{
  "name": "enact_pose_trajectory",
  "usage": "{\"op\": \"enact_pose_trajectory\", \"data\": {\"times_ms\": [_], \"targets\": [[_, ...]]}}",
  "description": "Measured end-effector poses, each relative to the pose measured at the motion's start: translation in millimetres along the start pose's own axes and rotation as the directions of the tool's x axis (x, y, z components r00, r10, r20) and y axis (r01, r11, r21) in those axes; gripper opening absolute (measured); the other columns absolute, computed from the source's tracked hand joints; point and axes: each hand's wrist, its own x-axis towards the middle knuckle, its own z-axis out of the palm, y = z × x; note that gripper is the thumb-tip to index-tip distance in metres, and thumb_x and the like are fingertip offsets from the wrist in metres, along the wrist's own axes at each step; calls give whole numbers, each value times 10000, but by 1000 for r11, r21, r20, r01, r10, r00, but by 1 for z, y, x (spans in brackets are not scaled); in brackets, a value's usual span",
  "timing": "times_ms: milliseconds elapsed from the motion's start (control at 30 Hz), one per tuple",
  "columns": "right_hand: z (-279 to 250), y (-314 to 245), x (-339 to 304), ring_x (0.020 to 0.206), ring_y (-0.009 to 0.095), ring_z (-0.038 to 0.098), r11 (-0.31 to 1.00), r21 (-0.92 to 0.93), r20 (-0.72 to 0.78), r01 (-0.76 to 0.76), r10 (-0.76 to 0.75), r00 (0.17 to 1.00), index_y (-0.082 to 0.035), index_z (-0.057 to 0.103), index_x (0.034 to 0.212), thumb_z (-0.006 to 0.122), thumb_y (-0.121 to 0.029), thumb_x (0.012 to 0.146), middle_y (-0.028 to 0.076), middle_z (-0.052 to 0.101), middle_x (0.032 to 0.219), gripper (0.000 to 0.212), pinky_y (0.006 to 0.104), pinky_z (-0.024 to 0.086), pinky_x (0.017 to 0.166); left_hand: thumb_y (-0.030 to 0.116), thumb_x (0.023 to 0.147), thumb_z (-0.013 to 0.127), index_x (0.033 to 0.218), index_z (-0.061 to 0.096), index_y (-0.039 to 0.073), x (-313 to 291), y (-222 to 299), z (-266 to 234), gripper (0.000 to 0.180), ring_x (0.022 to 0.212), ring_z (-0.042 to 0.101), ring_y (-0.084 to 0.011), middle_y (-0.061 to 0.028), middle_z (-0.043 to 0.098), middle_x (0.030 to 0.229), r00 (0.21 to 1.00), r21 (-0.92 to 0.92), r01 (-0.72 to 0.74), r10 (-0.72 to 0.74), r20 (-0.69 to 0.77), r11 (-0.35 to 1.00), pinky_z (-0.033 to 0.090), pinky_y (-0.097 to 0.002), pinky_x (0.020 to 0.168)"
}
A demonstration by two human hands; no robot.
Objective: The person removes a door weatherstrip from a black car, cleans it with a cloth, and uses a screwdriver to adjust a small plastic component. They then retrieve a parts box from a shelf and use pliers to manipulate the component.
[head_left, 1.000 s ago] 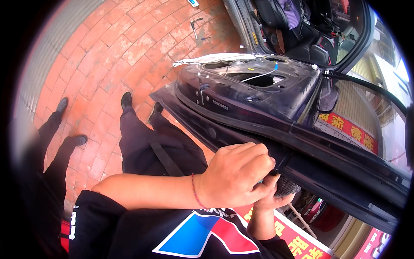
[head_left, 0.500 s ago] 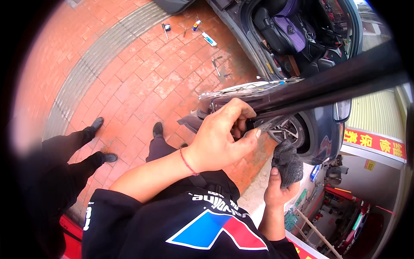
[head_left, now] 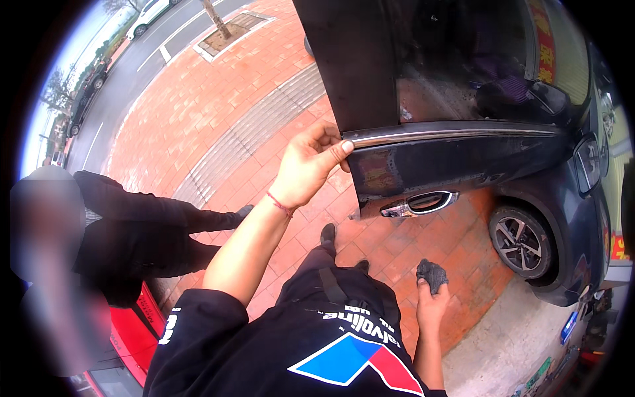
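Observation:
At the rear edge of a dark car door (head_left: 423, 169), my left hand (head_left: 307, 162) is closed, thumb on top and fingers curled around the end of the chrome window trim strip (head_left: 456, 133). The strip runs along the base of the window, and its far end reaches toward the mirror. Below it the door carries a chrome handle (head_left: 423, 204). Lower down on the right, my right hand (head_left: 433, 304) grips a crumpled dark grey knit cloth (head_left: 432, 274), held apart from the car.
A person in dark clothes (head_left: 132, 231) stands at the left beside a red object (head_left: 139, 331). The car's front wheel (head_left: 521, 242) and side mirror (head_left: 587, 164) are on the right. Red paving (head_left: 264, 79) leads to a road with parked cars.
My view has turned, bringing the door's outer side and the road into sight. My left hand now pinches the trim end at the door edge. The cloth stays in my right hand, lower down.

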Motion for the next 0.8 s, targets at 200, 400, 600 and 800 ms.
{"op": "enact_pose_trajectory", "data": {"times_ms": [200,400,600,800], "targets": [[-37,25,7,933,179,625,995,-60,179,-77,86,980,66,639,1121,661,-269,968,123,664,1041,369,320,501,840,115,932,690,1035,573,-41,5,3,0,221,772,655,-200,-113,659,877,998,-58,58,-57,20,997,529,-328,770],[-52,39,6,925,166,594,992,-56,153,-114,121,981,36,672,1106,527,-471,1022,96,655,1021,534,305,481,822,154,930,692,1038,574,-33,3,5,4,245,771,660,-213,-117,665,882,997,-3,81,-81,-17,997,534,-337,796],[-8,-42,20,959,242,648,985,-11,265,173,-164,950,32,660,1110,649,-224,952,146,683,1048,301,365,504,851,139,935,689,1022,575,-25,2,18,5,218,779,659,-203,-113,667,884,996,35,89,-88,-25,995,535,-331,793],[91,-162,64,1054,340,609,395,-266,261,879,-848,460,-15,693,1082,747,-152,784,153,659,1140,333,434,477,936,113,954,668,1019,574,-39,3,5,-6,191,777,660,-182,-105,664,883,997,84,7,-13,73,996,541,-328,784]]}}
